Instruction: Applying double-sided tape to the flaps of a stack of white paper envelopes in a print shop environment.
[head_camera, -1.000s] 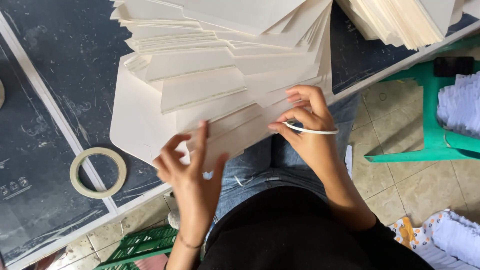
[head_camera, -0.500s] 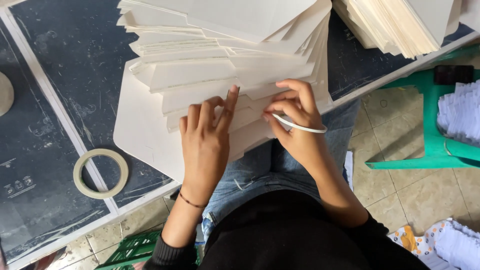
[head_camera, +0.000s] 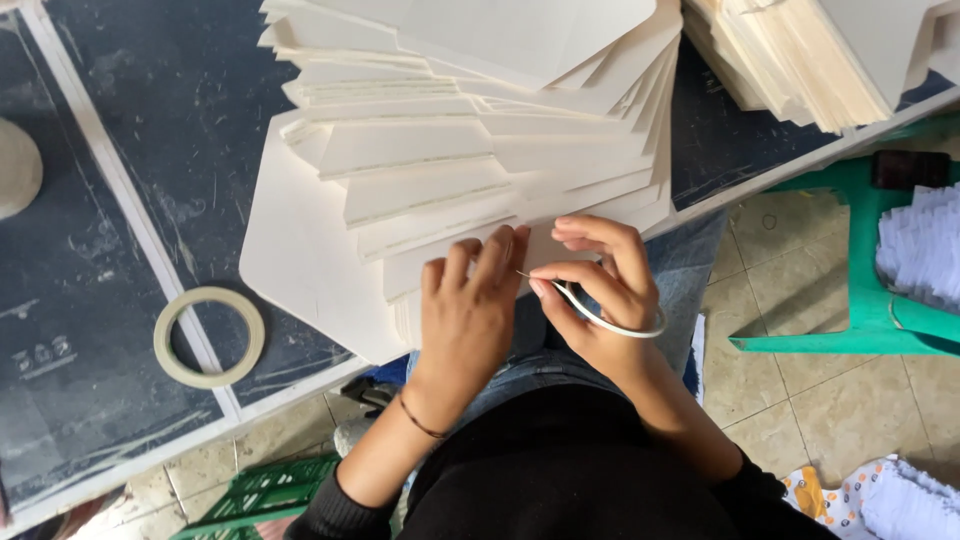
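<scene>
1. At table's near edge, the fanned stack of cream envelopes (head_camera: 450, 170) overhangs the dark table (head_camera: 130, 250) toward the person's lap; lowest sheets stick out past the pale edge strip.
2. L hand (head_camera: 468, 310): lies palm-down, fingers spread flat on the overhanging lower sheets, pressing; grips nothing. Thin bracelet at wrist.
3. R hand (head_camera: 600, 290): fingers curled, thumb and forefinger pinched on a thin white strip (head_camera: 610, 322) that loops under the palm. Strip end meets L fingertips just at the stack's near edge.
4. Hands sit side by side, fingertips touching or nearly so; cannot tell which.
5. Tape roll (head_camera: 208, 336), ring-shaped, pale, lies flat on table left of stack, well apart from both hands, near the edge strip.
6. Second paper stack (head_camera: 800, 60) at upper right, apart from first stack by a gap of bare dark top; its corner runs to the table's right edge.
7. Green plastic stool (head_camera: 850, 300) right of the person, on tiled floor (head_camera: 790, 400); white bundled paper (head_camera: 920, 250) and a small dark object on it.
8. Open room: bare table strip left of stack; floor tiles between knee and stool.
9. Green crate (head_camera: 260, 495) low left, under table edge; partly hidden.
</scene>
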